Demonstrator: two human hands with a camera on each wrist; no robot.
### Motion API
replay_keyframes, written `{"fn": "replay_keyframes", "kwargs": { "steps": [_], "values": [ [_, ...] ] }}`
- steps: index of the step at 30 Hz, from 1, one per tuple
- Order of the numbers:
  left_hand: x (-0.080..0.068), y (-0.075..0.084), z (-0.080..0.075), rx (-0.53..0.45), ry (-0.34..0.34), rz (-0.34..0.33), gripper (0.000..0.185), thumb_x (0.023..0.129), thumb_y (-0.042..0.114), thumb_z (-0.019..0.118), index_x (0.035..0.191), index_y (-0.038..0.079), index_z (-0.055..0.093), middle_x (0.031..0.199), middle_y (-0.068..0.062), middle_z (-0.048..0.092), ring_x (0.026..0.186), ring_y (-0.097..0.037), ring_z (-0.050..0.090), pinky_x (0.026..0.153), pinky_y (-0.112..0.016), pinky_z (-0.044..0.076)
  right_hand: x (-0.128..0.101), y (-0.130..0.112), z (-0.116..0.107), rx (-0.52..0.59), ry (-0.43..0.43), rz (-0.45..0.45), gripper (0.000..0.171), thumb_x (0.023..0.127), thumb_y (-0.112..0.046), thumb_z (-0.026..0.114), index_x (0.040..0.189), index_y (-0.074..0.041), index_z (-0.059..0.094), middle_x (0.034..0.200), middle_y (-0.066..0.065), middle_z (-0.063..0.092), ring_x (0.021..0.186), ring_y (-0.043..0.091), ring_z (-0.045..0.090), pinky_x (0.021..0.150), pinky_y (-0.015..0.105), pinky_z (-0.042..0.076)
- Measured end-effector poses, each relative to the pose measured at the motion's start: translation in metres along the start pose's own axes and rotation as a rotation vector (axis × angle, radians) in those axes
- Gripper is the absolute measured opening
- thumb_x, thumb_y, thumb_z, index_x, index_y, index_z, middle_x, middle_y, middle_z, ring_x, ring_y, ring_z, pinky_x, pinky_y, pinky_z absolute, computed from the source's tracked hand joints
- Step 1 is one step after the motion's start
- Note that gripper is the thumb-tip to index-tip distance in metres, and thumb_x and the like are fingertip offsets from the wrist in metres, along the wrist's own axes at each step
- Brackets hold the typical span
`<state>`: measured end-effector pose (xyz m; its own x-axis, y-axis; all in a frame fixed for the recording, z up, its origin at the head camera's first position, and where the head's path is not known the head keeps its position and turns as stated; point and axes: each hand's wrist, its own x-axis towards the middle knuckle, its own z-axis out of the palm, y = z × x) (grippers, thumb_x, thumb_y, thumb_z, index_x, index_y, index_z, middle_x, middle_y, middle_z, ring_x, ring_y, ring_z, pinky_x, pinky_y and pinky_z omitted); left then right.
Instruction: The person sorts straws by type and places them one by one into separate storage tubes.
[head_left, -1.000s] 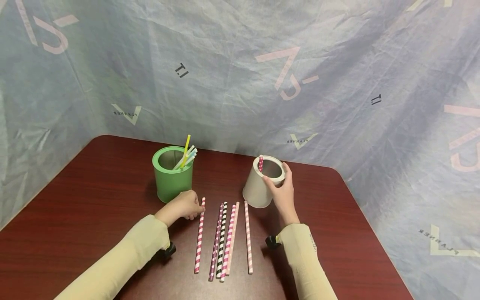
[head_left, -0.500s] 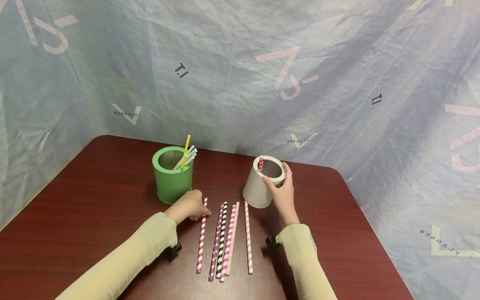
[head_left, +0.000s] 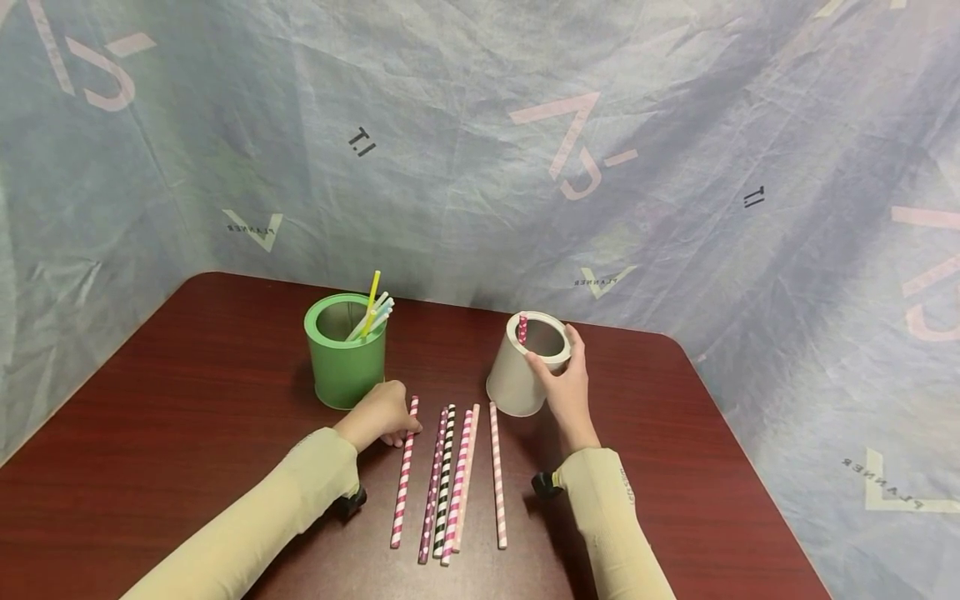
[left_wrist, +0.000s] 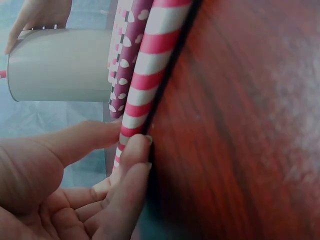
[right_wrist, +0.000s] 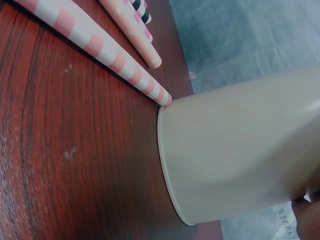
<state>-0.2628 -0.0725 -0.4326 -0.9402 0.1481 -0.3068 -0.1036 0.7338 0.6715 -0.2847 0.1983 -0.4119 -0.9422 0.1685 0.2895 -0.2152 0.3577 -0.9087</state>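
My left hand [head_left: 382,414] pinches the upper part of a pink-and-white striped paper straw [head_left: 402,493] between thumb and fingertips. The straw lies along the tabletop, and the left wrist view has the thumb on one side of it and fingers on the other. My right hand [head_left: 567,398] grips the rim of an off-white can [head_left: 512,382], thumb at the near side and fingers at the far right. The can stands upright; a red dotted straw [head_left: 522,327] leans inside it. Beside my left hand stands a green can [head_left: 347,373] holding several yellow and pale straws [head_left: 373,317].
Between the hands lie a purple heart-print straw [head_left: 431,508], a black-and-white striped straw [head_left: 442,492], a bright pink striped straw [head_left: 456,500] and a peach straw [head_left: 468,475]. A pale pink striped straw [head_left: 498,483] reaches close to the off-white can's base. A grey cloth [head_left: 450,167] hangs behind the table.
My left hand has shifted slightly right, and the pink-and-white straw has moved right with it, nearer the other straws. My right hand stays on the off-white can.
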Motion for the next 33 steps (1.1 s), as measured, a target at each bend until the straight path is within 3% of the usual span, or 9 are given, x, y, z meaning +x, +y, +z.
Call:
{"fn": "replay_keyframes", "kwargs": {
  "steps": [7,16,27,33],
  "values": [
    [0.0,-0.004,-0.001,-0.106,-0.02,0.012,0.021,0.079,0.007,0.076,0.063,0.0,0.065,0.05,-0.005,0.063,0.042,-0.008,0.059,0.048,-0.025,0.054,0.0,0.001,-0.001,-0.006,-0.005,-0.001,0.082,0.086,-0.028,0.072,0.152,-0.016,0.025,0.147,0.012,0.041,0.126,0.025,0.045,0.103,0.045,0.04],
    [-0.001,-0.018,-0.005,-0.282,-0.008,0.077,0.012,0.083,0.004,0.069,0.079,-0.004,0.062,0.067,-0.008,0.066,0.055,-0.011,0.063,0.057,-0.03,0.058,0.001,0.002,0.0,-0.012,0.003,-0.004,0.081,0.086,-0.028,0.073,0.152,-0.017,0.026,0.147,0.012,0.041,0.126,0.024,0.045,0.104,0.045,0.039],
    [-0.014,-0.01,-0.016,-0.472,0.033,0.202,0.015,0.09,0.001,0.06,0.099,-0.012,0.058,0.088,-0.02,0.07,0.068,-0.013,0.067,0.065,-0.033,0.059,0.001,0.003,0.001,-0.012,0.005,-0.011,0.08,0.086,-0.027,0.073,0.151,-0.016,0.027,0.146,0.012,0.042,0.124,0.023,0.046,0.103,0.043,0.04],
    [-0.021,-0.003,-0.021,-0.511,0.076,0.247,0.02,0.092,-0.001,0.058,0.108,-0.013,0.055,0.092,-0.021,0.067,0.078,-0.017,0.07,0.072,-0.035,0.059,0.001,0.002,0.001,0.003,-0.002,-0.015,0.081,0.086,-0.026,0.072,0.151,-0.014,0.026,0.146,0.012,0.041,0.125,0.024,0.046,0.102,0.044,0.04]
  ]
}}
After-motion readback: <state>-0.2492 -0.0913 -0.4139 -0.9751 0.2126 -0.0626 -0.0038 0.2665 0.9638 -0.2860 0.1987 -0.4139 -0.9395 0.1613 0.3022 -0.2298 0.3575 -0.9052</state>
